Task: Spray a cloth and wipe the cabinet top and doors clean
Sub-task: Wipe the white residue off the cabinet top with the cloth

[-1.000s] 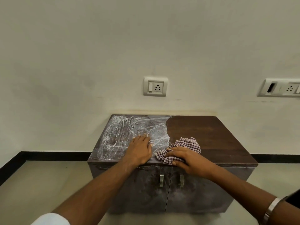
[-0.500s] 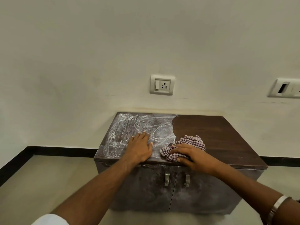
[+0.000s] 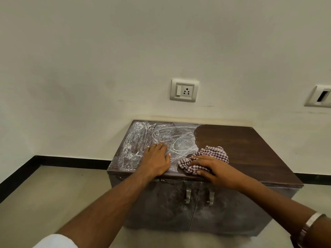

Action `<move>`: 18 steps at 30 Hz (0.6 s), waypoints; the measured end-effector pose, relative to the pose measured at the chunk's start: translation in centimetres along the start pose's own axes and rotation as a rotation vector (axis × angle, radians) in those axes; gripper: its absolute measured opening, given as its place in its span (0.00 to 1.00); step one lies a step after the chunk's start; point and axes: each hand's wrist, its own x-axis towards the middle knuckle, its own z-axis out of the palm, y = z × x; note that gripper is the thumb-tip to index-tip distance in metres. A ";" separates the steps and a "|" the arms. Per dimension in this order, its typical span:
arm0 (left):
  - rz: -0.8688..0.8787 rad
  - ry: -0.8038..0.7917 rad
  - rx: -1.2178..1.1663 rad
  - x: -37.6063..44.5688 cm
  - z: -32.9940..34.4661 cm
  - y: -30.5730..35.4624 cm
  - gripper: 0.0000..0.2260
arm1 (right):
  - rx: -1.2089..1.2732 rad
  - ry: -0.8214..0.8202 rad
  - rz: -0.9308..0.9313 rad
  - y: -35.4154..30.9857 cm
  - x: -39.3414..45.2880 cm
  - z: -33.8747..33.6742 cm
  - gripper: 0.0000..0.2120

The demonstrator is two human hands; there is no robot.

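A low dark wooden cabinet stands against the wall. The left half of its top is covered in white chalky smears; the right half is clean dark wood. My right hand presses a crumpled red-and-white checked cloth onto the top near the front edge, at the border between smeared and clean wood. My left hand lies flat, fingers spread, on the smeared part just left of the cloth. Two dusty doors with metal handles face me below. No spray bottle is in view.
A white wall rises behind the cabinet with a switch socket above it and a second plate at the right edge. Pale floor with a black skirting strip lies to the left.
My right hand has slid the cloth slightly back along the front edge, leaving a small wiped patch there. My left hand stays flat in the same spot. The view has shifted a little left.
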 end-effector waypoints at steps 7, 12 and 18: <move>-0.017 0.038 -0.004 0.9 -0.1 -0.2 0.25 | -0.025 0.058 -0.006 -1.1 3.0 1.0 0.18; -0.014 0.036 -0.011 1.2 -0.4 -0.4 0.25 | 0.001 0.004 -0.024 -0.2 1.1 0.8 0.18; -0.029 0.038 -0.013 1.4 -0.2 -0.6 0.25 | -0.038 0.042 0.080 0.7 3.2 -0.5 0.18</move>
